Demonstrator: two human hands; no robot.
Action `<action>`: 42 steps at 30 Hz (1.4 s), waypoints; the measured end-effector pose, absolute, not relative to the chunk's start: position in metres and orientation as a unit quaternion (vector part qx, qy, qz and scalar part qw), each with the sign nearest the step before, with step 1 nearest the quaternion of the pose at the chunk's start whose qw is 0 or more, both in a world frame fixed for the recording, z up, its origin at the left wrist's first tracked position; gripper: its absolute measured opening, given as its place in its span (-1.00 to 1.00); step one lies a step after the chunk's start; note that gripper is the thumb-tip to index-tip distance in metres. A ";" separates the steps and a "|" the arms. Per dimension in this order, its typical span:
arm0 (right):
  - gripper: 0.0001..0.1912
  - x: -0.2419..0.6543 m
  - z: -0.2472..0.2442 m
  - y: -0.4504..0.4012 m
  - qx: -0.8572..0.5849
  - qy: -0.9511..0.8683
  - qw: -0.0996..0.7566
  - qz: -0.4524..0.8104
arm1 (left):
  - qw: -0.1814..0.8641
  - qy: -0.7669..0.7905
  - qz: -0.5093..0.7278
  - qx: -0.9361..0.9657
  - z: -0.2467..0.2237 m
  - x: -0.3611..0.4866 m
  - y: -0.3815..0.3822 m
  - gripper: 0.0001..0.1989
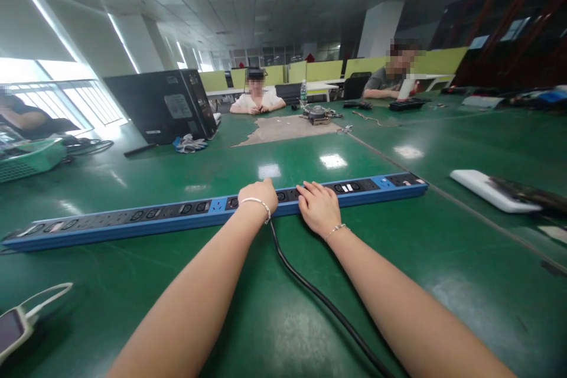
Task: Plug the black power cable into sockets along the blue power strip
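Left grip (258,195): curled, knuckles up, over the middle of the blue power strip (217,205); its fingertips are hidden, so I cannot tell what it closes on;
Right grip (318,204): palm down, fingers slightly apart, laid across the strip;
Strip: under both hands, lying left to right; more of it shows on the left;
Black cable (305,280): emerges by the left wrist; runs near and right between the forearms;
Green counter (133,283): pale-cased device (11,331) near left; gloves (189,143) beside a black computer case (166,103) far left; white object (491,189) right.
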State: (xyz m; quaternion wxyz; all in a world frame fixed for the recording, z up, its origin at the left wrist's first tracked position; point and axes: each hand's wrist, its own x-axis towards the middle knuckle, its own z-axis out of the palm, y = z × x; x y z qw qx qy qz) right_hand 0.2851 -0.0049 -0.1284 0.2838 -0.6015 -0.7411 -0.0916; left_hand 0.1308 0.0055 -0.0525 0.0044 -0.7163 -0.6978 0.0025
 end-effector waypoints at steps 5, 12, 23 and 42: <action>-0.60 0.280 -0.127 -0.009 -0.579 -0.769 0.259 -0.076 | 0.011 -0.685 0.013 -0.728 -0.054 0.132 0.007 -0.66; -0.58 0.267 -0.129 -0.015 -0.521 -0.820 0.223 -0.087 | 0.018 -0.691 -0.005 -0.722 -0.057 0.132 0.002 -0.65; -0.62 0.268 -0.132 -0.011 -0.521 -0.811 0.245 -0.103 | 0.014 -0.705 -0.012 -0.709 -0.055 0.129 0.003 -0.67; -0.63 0.268 -0.131 -0.011 -0.527 -0.808 0.246 -0.095 | 0.003 -0.714 -0.066 -0.697 -0.064 0.125 -0.002 -0.69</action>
